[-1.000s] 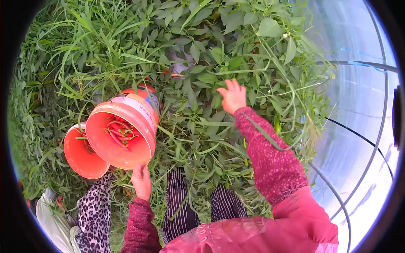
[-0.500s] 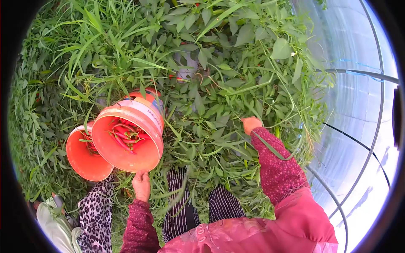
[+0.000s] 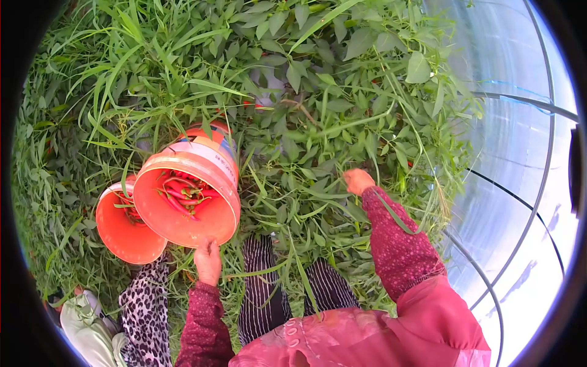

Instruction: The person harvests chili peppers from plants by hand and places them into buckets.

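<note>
**Red peppers in the big bucket!**

Red peppers [image 3: 185, 193] lay inside the large orange bucket [image 3: 199, 229], rim gripped by the left hand [image 3: 208, 263]; its label [image 3: 221, 160] was unreadable. More filled part of the smaller bucket [image 3: 126, 238] alongside. The right hand [image 3: 358, 181] clenched among leaves [image 3: 318, 174]!
</note>
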`<action>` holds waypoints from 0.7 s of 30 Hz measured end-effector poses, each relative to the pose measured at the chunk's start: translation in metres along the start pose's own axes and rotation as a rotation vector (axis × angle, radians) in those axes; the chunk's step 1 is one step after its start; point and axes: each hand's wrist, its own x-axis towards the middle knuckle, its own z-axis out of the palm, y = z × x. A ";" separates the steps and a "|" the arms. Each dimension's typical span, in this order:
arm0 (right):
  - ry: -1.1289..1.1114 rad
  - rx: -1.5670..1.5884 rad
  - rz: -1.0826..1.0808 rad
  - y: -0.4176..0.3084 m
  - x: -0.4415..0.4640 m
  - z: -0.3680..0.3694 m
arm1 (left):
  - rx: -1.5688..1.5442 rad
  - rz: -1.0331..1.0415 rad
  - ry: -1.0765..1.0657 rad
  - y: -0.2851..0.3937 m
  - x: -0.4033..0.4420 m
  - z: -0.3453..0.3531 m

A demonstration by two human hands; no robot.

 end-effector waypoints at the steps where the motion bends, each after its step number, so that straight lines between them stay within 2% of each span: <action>1: 0.000 -0.005 0.008 0.010 -0.019 0.000 | 0.020 -0.016 0.008 0.007 -0.003 -0.008; 3: -0.041 -0.261 -0.017 0.024 -0.053 0.003 | 0.034 -0.034 0.010 0.008 -0.006 -0.015; 6: -0.129 -0.290 -0.033 -0.008 -0.087 -0.008 | 0.040 -0.024 -0.015 0.004 -0.007 -0.024; 8: -0.127 -0.250 -0.058 -0.030 -0.100 -0.002 | 0.156 0.004 -0.044 0.012 -0.002 -0.029; 13: -0.215 -0.108 -0.056 -0.099 -0.121 0.021 | 0.136 -0.028 -0.087 0.031 0.002 -0.030; 16: -0.110 -0.015 -0.130 -0.133 -0.128 0.019 | 0.204 -0.007 -0.091 0.034 0.003 -0.031; 18: -0.253 -0.010 -0.192 -0.152 -0.128 0.011 | 0.261 0.020 -0.079 0.033 0.001 -0.032; 21: -0.224 -0.058 -0.304 -0.176 -0.120 0.004 | 0.196 -0.024 -0.016 0.035 0.000 -0.038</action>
